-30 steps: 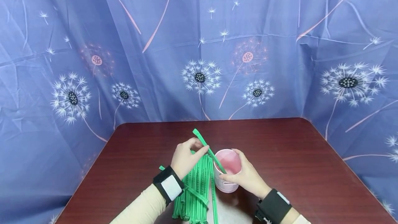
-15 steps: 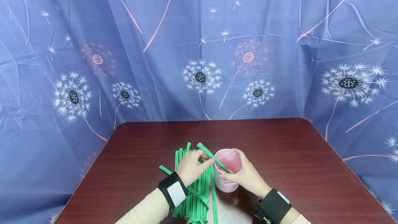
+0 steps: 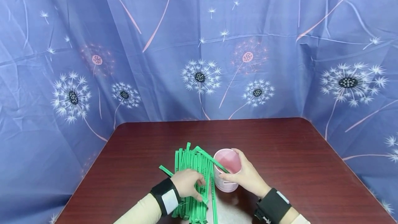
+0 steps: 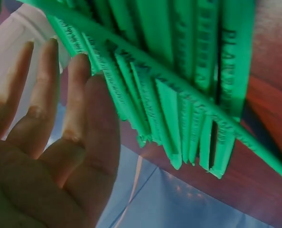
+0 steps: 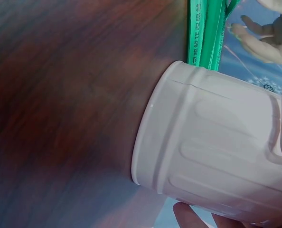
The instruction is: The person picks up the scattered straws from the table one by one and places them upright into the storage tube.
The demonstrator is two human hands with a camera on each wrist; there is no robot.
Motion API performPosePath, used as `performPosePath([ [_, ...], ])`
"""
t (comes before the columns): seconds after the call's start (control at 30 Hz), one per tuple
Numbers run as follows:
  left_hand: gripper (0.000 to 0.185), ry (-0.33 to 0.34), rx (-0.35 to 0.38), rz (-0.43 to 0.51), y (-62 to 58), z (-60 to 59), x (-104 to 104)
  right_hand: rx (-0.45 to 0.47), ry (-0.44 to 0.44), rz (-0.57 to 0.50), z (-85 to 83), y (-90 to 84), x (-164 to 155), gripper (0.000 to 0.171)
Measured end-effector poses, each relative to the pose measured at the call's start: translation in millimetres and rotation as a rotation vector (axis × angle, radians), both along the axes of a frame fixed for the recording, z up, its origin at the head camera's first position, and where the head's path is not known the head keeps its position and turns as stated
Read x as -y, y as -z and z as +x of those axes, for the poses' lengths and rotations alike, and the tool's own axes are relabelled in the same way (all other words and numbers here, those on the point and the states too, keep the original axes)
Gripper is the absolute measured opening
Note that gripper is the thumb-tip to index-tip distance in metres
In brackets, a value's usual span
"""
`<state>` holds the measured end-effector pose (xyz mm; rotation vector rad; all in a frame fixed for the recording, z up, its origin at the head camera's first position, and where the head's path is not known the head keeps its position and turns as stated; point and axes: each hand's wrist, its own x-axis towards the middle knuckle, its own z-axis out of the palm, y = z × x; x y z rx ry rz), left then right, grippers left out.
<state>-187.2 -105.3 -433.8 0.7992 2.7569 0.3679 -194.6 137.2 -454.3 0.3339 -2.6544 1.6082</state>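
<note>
A pile of green wrapped straws (image 3: 190, 160) lies on the dark red table (image 3: 295, 155), just left of a pink cup (image 3: 228, 163). One green straw (image 3: 211, 158) leans with its lower end inside the cup. My left hand (image 3: 197, 189) rests over the near part of the pile; in the left wrist view its fingers (image 4: 51, 95) are straight beside the straws (image 4: 179, 95) and hold nothing. My right hand (image 3: 244, 175) grips the cup's near right side. The right wrist view shows the cup's ribbed wall (image 5: 212, 142) and the straws (image 5: 205, 33) behind it.
Blue cloth printed with dandelions (image 3: 199, 44) hangs behind and to both sides of the table. Bare tabletop lies to the far side, the left and the right of the cup. A pale patch of tabletop (image 3: 228, 210) shows near the front edge.
My left hand let go of the raised straw, which now leans in the cup, and moved down and back onto the near part of the pile. The right hand stayed on the cup.
</note>
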Motion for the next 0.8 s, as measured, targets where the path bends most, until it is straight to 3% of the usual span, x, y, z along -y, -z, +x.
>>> performPosePath([
  [0.23, 0.034, -0.006, 0.012, -0.026, 0.3, 4.6, 4.7, 0.0, -0.012, -0.019, 0.9, -0.7, -0.2, 0.093],
  [0.53, 0.021, 0.002, 0.013, -0.033, 8.9, 4.6, 6.5, 0.003, -0.013, -0.025, 1.0, -0.8, -0.4, 0.093],
  [0.8, 0.013, 0.076, -0.067, 0.024, 8.3, 3.9, 7.1, 0.008, -0.009, -0.013, 1.0, -1.7, 0.2, 0.093],
])
